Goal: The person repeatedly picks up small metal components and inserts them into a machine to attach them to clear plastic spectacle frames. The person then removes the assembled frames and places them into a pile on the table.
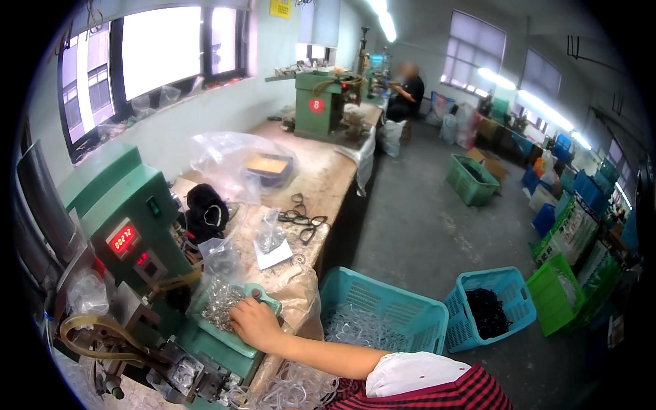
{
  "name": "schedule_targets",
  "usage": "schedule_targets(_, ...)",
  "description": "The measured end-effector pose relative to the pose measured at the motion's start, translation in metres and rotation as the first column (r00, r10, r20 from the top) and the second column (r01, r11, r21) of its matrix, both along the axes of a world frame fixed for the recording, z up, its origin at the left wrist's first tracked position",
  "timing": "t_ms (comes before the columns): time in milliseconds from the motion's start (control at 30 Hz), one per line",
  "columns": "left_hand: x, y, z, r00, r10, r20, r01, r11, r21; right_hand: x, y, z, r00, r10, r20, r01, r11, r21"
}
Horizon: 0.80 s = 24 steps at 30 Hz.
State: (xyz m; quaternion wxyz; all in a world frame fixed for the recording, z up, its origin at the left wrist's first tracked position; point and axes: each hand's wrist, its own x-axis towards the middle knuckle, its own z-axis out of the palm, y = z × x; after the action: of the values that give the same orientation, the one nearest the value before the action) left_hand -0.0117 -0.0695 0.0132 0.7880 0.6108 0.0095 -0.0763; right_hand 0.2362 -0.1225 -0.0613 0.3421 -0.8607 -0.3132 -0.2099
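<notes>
A cluttered table point(321, 167) is running beside a grey floor point(410, 219), with a green machine point(133, 195) bearing a red display point(123, 238) standing on it. Just right of this machine, a green tray point(272, 303) is holding small metal parts point(220, 306). The right hand point(258, 328) is reaching to them, its fingers point(239, 314) curling downward; how far they are parting, or whether they are gripping anything, one cannot tell. The left hand is lying out of view. Farther right of the machine, a teal crate point(389, 290) is holding clear pieces point(359, 331).
</notes>
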Motion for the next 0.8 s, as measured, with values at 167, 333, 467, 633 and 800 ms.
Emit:
schedule_targets(167, 0.011, 0.034, 0.023, 0.935, 0.262, -0.239, -0.298, 0.946, -0.126, -0.003, -0.004, 0.0, 0.998, -0.032, 0.048, 0.03, 0.999, 0.043)
schedule_targets(333, 0.038, 0.053, 0.035, 0.93, 0.289, -0.227, -0.34, 0.912, -0.23, 0.004, 0.03, 0.012, 0.994, 0.062, 0.087, -0.065, 0.997, 0.039)
schedule_targets(467, 0.054, 0.06, 0.029, 0.91, 0.362, -0.201, -0.408, 0.868, -0.283, 0.026, 0.066, 0.003, 0.993, 0.058, 0.107, -0.053, 0.998, -0.044)
schedule_targets(633, 0.053, 0.056, 0.033, 0.879, 0.409, -0.243, -0.468, 0.835, -0.288, 0.016, 0.048, -0.002, 0.995, 0.011, 0.099, 0.006, 0.986, -0.166)
schedule_targets(800, 0.054, 0.046, 0.042, 0.845, 0.469, -0.256, -0.528, 0.809, -0.259, 0.016, 0.021, 0.018, 0.995, 0.081, -0.053, -0.071, 0.982, 0.174)
